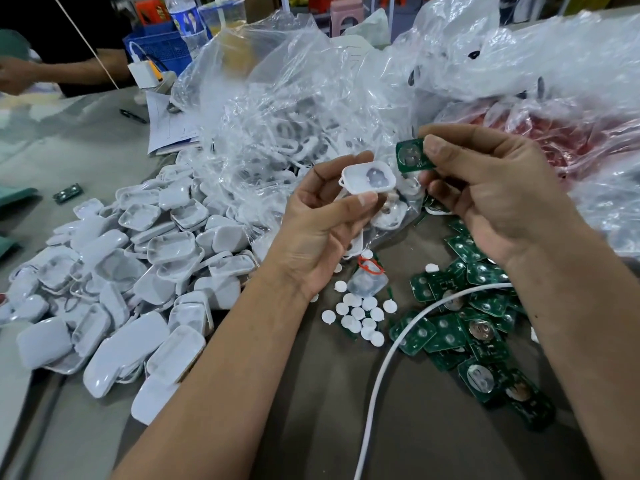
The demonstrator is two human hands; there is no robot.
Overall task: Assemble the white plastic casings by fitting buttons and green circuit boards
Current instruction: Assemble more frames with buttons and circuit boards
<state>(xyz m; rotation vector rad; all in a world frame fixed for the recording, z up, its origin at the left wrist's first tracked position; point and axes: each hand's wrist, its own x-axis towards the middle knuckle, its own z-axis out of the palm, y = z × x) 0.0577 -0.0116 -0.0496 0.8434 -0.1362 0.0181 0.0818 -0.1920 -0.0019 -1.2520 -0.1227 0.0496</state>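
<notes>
Casing and board held apart above the table.
Left hand (322,216) pinches a white casing (369,177), open side up — right hand (485,195) pinches a green circuit board (410,155) just beside it.

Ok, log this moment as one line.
left hand: holds white casing | right hand: pinches green circuit board | board not yet in casing

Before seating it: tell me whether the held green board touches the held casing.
Apart. The head view shows clear bag between the green board and the casing.
</notes>
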